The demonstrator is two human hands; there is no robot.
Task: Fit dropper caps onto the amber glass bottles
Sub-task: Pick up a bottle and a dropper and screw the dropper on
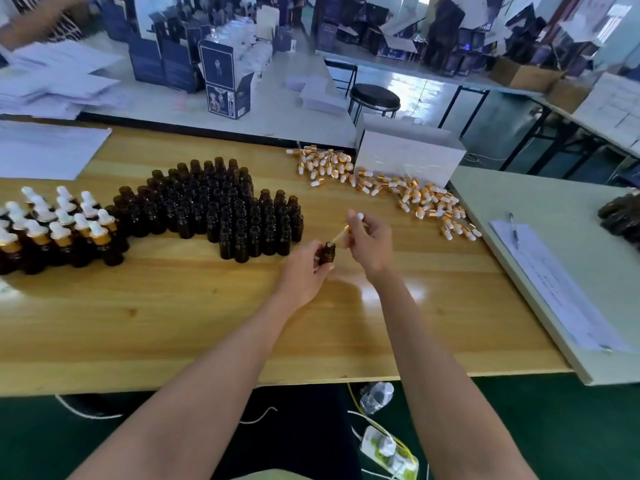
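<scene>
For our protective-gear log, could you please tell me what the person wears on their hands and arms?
Nothing worn shows. The left hand and the right hand are bare, without gloves, and neither wrist carries a watch or bracelet. Both forearms are uncovered down to the picture's bottom edge: no sleeve, cuff or marking in sight.

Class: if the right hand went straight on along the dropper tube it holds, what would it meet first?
Probably the mouth of the amber bottle gripped by the left hand; the tube of the dropper cap seems almost there.
</scene>
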